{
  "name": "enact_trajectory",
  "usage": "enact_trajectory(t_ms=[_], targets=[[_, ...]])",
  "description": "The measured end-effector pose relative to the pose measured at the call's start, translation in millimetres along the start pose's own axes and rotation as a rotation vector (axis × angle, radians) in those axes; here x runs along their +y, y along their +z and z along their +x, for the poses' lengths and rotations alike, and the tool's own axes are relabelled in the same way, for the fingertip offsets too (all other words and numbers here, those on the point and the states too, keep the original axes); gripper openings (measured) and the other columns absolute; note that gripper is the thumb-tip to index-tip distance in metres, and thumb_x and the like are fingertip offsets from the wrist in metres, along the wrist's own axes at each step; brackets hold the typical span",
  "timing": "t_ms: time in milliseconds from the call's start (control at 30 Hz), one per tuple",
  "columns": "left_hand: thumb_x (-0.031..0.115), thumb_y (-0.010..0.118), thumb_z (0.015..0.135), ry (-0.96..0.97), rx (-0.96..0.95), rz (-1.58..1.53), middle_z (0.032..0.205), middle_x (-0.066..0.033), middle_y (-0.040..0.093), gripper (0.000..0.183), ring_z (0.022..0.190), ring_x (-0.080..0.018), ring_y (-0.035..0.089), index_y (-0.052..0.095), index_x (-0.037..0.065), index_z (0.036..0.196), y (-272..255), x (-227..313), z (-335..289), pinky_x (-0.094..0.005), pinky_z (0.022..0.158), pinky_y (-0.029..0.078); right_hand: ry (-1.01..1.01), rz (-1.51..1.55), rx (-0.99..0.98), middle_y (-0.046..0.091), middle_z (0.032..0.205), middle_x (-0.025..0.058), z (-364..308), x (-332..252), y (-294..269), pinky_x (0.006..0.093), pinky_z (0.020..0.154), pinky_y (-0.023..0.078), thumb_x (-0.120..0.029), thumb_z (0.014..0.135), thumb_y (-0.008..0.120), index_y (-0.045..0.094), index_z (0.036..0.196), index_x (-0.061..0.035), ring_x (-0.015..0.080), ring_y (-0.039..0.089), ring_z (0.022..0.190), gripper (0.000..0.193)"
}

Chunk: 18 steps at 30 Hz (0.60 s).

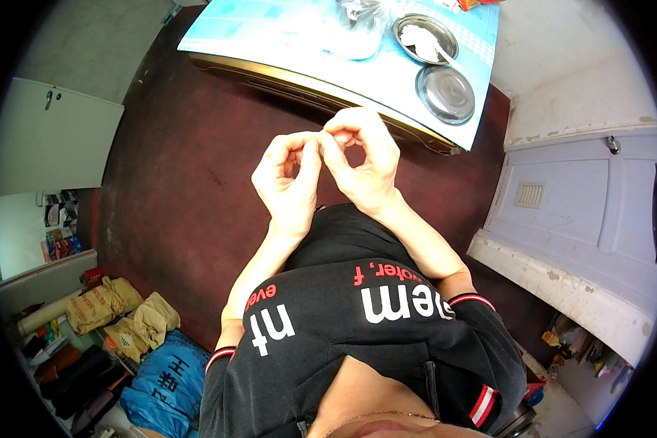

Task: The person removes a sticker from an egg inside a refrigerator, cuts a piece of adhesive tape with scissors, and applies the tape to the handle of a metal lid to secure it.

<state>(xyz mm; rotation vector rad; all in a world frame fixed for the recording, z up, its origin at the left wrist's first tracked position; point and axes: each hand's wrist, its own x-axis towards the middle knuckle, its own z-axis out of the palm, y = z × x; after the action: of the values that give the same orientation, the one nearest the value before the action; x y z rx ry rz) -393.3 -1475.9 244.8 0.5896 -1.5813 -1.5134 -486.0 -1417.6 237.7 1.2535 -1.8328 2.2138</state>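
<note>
My left hand (290,179) and my right hand (365,153) are raised in front of the near edge of a table (285,51). Each hand pinches thumb against fingertips, and the two pinches meet in the middle. Whatever lies between them, if anything, is too small to make out. Beyond my right hand, on the table, stands a round metal bowl (449,41) with a white, lumpy food (418,41) and a light-coloured spoon (445,57) in it. Nearer the table's right corner lies a shiny round metal lid or dish (446,94).
A clear plastic bag (365,13) lies on the table's blue patterned cover. Dark red floor (175,160) surrounds me. To the right is a pale door (562,197); another door (51,135) stands at left. Brown sacks (106,303) and a blue sack (164,383) lie at lower left.
</note>
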Motion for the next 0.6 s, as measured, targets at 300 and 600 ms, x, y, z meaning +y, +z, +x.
enact_trajectory(t_ms=[300, 600], targets=[[0.003, 0.06, 0.087, -0.205, -0.019, -0.195, 0.081, -0.0008, 0.06, 0.003, 0.068, -0.0054, 0.048, 0.061, 0.002, 0.089, -5, 0, 7, -0.0198, 0.065, 0.039, 0.108, -0.017, -0.212, 0.06, 0.08, 0.0024, 0, 0, -16, 0.0164, 0.056, 0.045, 0.004, 0.081, 0.065, 0.063, 0.09, 0.0013, 0.0037, 0.056, 0.066, 0.009], [0.007, 0.061, 0.087, -0.421, -0.057, -0.725, 0.092, -0.0026, 0.061, 0.006, 0.085, -0.0111, 0.054, 0.061, 0.006, 0.093, -2, -9, 5, -0.028, 0.081, 0.043, 0.328, 0.315, -0.047, 0.061, 0.084, 0.0049, -17, -3, 0, 0.0194, 0.062, 0.051, 0.004, 0.084, 0.063, 0.06, 0.088, 0.0017, 0.0081, 0.062, 0.073, 0.006]])
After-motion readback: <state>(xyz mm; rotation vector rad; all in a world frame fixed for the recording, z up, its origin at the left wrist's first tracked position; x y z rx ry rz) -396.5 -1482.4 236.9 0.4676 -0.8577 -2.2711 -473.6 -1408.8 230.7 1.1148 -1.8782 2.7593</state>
